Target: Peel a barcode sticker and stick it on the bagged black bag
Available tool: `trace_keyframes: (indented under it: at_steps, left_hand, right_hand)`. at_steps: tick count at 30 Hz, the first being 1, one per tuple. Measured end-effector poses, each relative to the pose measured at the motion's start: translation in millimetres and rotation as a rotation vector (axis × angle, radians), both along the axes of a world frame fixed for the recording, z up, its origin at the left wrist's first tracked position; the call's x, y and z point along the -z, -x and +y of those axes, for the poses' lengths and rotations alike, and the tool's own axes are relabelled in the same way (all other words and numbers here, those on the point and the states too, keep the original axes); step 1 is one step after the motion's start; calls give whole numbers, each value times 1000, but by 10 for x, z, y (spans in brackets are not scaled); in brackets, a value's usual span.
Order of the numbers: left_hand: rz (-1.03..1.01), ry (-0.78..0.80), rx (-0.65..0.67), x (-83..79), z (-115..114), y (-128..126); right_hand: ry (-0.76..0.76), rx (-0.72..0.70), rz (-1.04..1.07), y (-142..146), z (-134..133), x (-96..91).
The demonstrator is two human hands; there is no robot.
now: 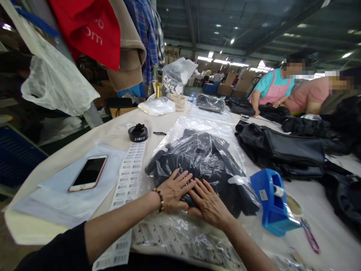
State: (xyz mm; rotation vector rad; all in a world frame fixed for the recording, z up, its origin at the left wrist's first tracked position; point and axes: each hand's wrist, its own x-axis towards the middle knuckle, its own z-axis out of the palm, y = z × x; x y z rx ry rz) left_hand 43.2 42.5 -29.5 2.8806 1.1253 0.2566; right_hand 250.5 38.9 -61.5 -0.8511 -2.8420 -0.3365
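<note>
- Two bare hands, the left hand (173, 192) and the right hand (208, 205), lie on the clear plastic bag (207, 162), fingertips close together near its middle.
- Grip state: I read both palms as down and fingers spread, with nothing clamped in either hand.
- Location: the black bundle (166, 158) lies inside the plastic bag, on the table (113, 130), directly in front of the body.
- Done: I judge insertion complete, since plastic covers the bundle across its top.
- In hand: I take the present step to be flattening; creases and shine show across the plastic.
- Unconfirmed: I cannot tell whether the bag's mouth is closed, nor whether the white patch on its right side is a label.
- Left: I rate sealing as probably outstanding. The blue tape dispenser (273, 203) stands to the right, apart from both hands; the barcode label strip (131, 165) lies to the left, crossed by the left forearm.
- Further stock: I see black goods (282, 146) without plastic at the right, apparently unpacked.
</note>
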Motion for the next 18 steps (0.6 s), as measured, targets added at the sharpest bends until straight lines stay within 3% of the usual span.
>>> trace_keyframes:
  at_steps: [2, 4, 8, 12, 15, 18]
  left_hand:
    - [55, 10, 25, 204, 68, 49]
    - [82, -7, 36, 286, 68, 89]
    - [77, -40, 38, 269, 28, 112]
    - [47, -41, 37, 318, 46, 116]
    - [29, -96, 36, 405, 61, 125]
    - [26, -189, 34, 468, 50, 130]
  right_hand:
    - [-55, 2, -10, -32, -58, -12]
    - [-129, 34, -18, -101, -133, -28]
    - [-318, 182, 13, -360, -287, -35]
    - [-464, 271, 2, -713, -393, 82]
    - [-601, 224, -29, -930, -444, 164]
    - [-666, 151, -16, -1030, -469, 37]
